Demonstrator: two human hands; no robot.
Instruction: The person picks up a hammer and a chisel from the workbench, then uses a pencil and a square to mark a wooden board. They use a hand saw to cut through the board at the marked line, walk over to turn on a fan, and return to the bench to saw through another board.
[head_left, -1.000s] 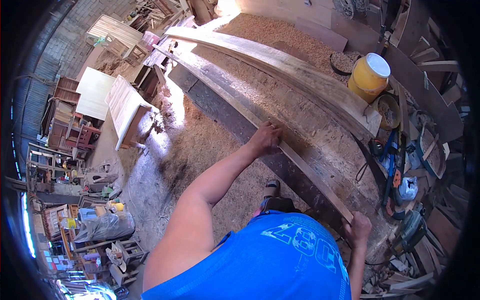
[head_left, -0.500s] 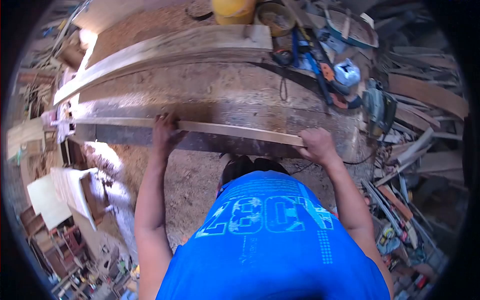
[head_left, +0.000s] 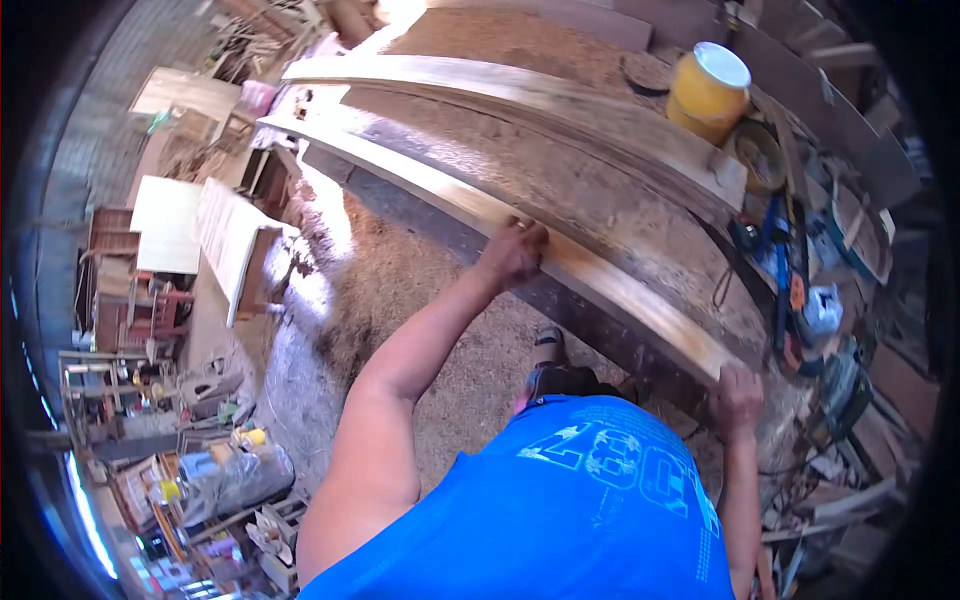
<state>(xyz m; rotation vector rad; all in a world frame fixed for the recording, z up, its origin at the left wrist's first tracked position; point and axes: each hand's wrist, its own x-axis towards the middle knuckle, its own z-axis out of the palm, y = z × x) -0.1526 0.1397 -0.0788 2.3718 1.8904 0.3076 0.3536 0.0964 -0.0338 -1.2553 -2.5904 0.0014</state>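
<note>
A long, light wooden board lies along the front of the workbench, its broad face showing. My left hand is closed over it near the middle, with the knuckles up. At the board's near right end my right hand grips it, the fingers partly hidden from me. The far end stretches up and left into bright light. Behind it on the bench rests a second, wider plank, apart from the held board.
A yellow bucket stands behind the planks. A blue-handled tool and a power tool lie at the bench's right end. Scrap wood crowds the right. A pale wooden panel stands at the left, over a sawdust-covered floor.
My view has swung to the left. The held board has turned from its narrow edge to its broad face, while both hands still grip it.
</note>
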